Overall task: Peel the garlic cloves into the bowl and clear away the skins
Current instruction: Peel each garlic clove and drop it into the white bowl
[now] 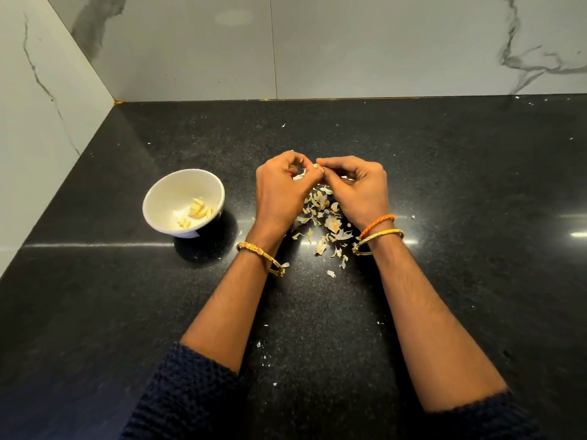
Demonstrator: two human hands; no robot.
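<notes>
Clove [316, 167] pinched between our fingertips, both hands curled tight round it. Left hand [279, 188] and right hand [355, 188] meet at thumbs. Skins [327, 223] heaped on counter [444, 185] just beneath our fingers. Bowl [165, 198] with peeled cloves [197, 212] left of left hand, apart.

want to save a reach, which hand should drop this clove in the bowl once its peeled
Probably the left hand. The bowl sits on its side of the counter, close beside it, while the right hand would have to cross over. Both hands pinch the clove now.
</notes>
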